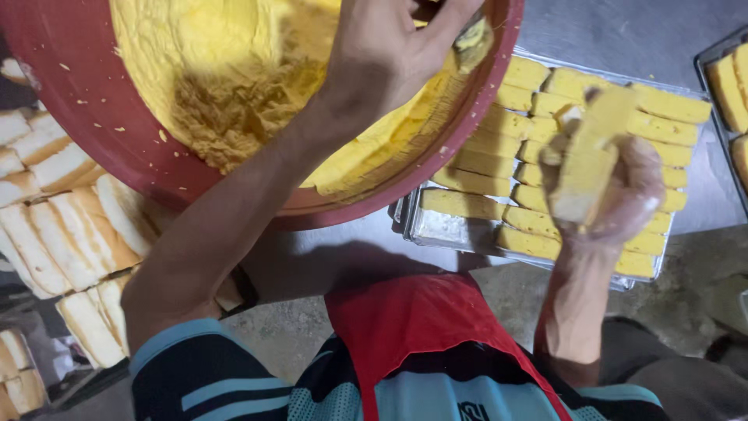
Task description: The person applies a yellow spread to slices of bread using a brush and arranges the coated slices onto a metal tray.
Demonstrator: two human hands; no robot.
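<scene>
The right hand (615, 187) has a thin clear glove on & its grip is pinching a bread stick (588, 160). The stick is a long block, yellow all over w/ paste, a bit paler & bumpy on the side we see. It is up in the air over the metal tray (436, 228), not touching the other pieces. Its long side runs from low near the palm up to the top right, so it is tilted, w/ the far end up by the tray's back rows. The fingers wrap the low end & the thumb side is hard to see. The tray sits on the grey counter (623, 31) & is packed w/ yellow coated sticks (467, 183) in rows, lying flat, side by side & touching. The left hand (389, 51) is bare & reaches into the big red bowl (93, 132), which is tipped & full of thick yellow paste (210, 47). Its fingers are curled tight & seem to pinch a small pasty thing (473, 37) at the bowl's rim; can't tell what it is. Plain white bread sticks (47, 234) w/ brown crusts lie in a pile at the left, under the bowl's edge. A 2nd tray (728, 86) w/ more yellow pieces peeks in at the far right.
</scene>
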